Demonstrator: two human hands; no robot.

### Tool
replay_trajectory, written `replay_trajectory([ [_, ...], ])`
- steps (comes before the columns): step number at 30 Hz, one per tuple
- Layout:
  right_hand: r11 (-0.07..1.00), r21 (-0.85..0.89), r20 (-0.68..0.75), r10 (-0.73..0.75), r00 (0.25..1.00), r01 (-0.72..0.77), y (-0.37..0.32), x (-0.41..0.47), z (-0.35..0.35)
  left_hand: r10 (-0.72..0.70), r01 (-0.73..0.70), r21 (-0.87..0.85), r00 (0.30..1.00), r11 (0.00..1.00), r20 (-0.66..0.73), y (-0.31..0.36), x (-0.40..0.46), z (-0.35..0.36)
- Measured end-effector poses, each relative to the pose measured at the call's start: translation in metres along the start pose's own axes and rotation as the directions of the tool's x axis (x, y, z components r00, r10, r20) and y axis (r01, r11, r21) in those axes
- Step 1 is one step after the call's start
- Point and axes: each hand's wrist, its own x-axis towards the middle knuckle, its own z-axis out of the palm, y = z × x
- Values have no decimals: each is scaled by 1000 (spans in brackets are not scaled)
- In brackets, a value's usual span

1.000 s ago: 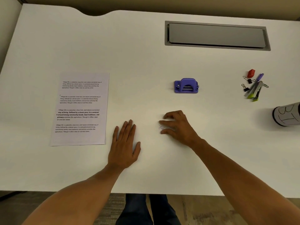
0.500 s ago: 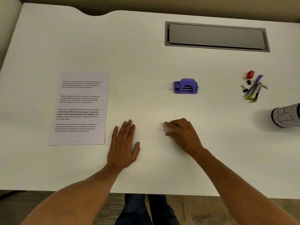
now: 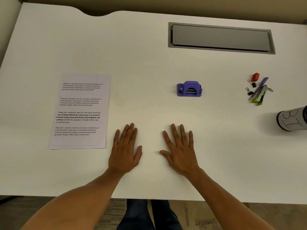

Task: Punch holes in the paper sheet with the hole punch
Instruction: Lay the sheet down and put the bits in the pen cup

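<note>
A printed paper sheet (image 3: 79, 112) lies flat on the white desk (image 3: 149, 63), left of centre. A purple hole punch (image 3: 189, 89) sits upright to the right of centre, well apart from the sheet. My left hand (image 3: 125, 150) rests palm down on the desk just right of the sheet's lower corner, fingers apart, holding nothing. My right hand (image 3: 180, 151) lies flat beside it, below the punch and a hand's length short of it, fingers spread and empty.
A grey cable hatch (image 3: 221, 38) is set into the desk at the back right. At the right lie a red clip, black binder clips, pens and a small stapler (image 3: 258, 90). A grey cylinder with handwriting (image 3: 292, 118) lies at the right edge.
My right hand has drawn back toward me and uncurled from a loose claw to lie flat with fingers spread. The left hand, sheet and punch have stayed put.
</note>
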Motion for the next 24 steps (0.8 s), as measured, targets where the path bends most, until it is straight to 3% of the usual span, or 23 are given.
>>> replay_trajectory([
  [5, 971, 240, -186, 58, 981, -12, 24, 23, -5, 1, -1, -2, 1000, 1000, -7, 0, 0, 0],
  [10, 942, 333, -124, 3, 992, 39, 29, 56, -14, -5, 5, 4, 1000, 1000, 7, 0, 0, 1],
  [18, 937, 287, -133, -166, 977, 199, 16, 59, -13, -2, 2, 9, 1000, 1000, 0, 0, 0, 2],
  [24, 954, 293, 66, -77, 995, 54, 2, 52, -16, 3, -3, 11, 1000, 1000, -8, -1, 0, 3],
])
